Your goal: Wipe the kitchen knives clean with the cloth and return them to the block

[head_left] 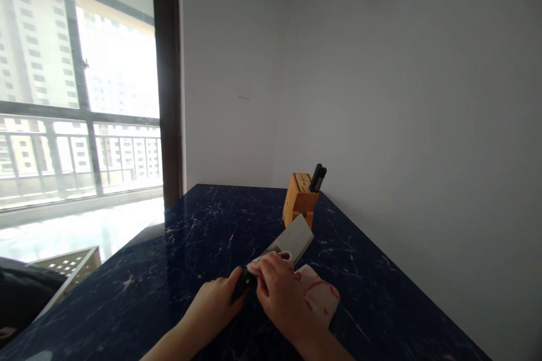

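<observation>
My left hand [217, 302] is closed around the black handle of a cleaver [298, 236]. Its wide metal blade points away from me, up and to the right over the dark table. Pinched in my right hand [277, 285] is a white cloth with a red pattern [318, 291], pressed against the blade near the handle. Part of the cloth hangs out to the right of that hand. My right fingers and the cloth hide the lower part of the blade. Just beyond the blade tip stands a wooden knife block [298, 202].
Black-handled tools [317, 178] stick out of the block's right side. The dark blue marbled table [228, 220] meets a grey wall [402, 124] on the right. At the lower left are a light perforated basket or chair edge [80, 265] and something black [25, 293].
</observation>
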Demonstrator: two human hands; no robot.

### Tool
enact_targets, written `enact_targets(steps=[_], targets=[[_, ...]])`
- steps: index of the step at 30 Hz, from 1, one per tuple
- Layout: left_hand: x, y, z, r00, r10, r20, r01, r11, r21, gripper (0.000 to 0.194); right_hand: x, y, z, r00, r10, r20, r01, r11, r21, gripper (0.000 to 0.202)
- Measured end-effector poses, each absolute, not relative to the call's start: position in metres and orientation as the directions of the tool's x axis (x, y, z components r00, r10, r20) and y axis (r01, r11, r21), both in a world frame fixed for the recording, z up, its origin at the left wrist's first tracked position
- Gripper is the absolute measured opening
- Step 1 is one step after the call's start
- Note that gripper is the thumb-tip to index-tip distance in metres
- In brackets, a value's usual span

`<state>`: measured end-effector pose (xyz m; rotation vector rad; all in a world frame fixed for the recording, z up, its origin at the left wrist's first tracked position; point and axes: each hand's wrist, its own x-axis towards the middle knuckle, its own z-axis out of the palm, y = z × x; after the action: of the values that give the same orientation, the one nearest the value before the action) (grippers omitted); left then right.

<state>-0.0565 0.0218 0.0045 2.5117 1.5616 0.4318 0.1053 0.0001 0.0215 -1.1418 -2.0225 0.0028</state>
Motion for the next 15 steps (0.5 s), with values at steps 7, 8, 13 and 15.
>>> enact_targets(steps=[7,8,13,15], targets=[[-0.057,0.026,-0.002,0.399,0.9,0.177,0.853,-0.435,0.288,0.021,0.109,0.006,0.009,-0.242,0.749,0.616,0.671,0.588,-0.451,0.021],[-0.058,0.026,-0.002,0.4,0.899,0.178,0.851,-0.436,0.292,0.021,0.109,0.006,0.008,-0.226,0.763,0.606,0.664,0.576,-0.477,0.02],[-0.059,0.026,0.0,0.417,0.89,0.187,0.846,-0.455,0.279,0.018,0.109,0.005,0.008,-0.115,0.811,0.573,0.637,0.503,-0.584,0.01],[-0.058,0.025,0.001,0.424,0.884,0.195,0.846,-0.464,0.263,0.019,0.108,0.005,0.01,-0.111,0.808,0.578,0.632,0.507,-0.587,0.011]])
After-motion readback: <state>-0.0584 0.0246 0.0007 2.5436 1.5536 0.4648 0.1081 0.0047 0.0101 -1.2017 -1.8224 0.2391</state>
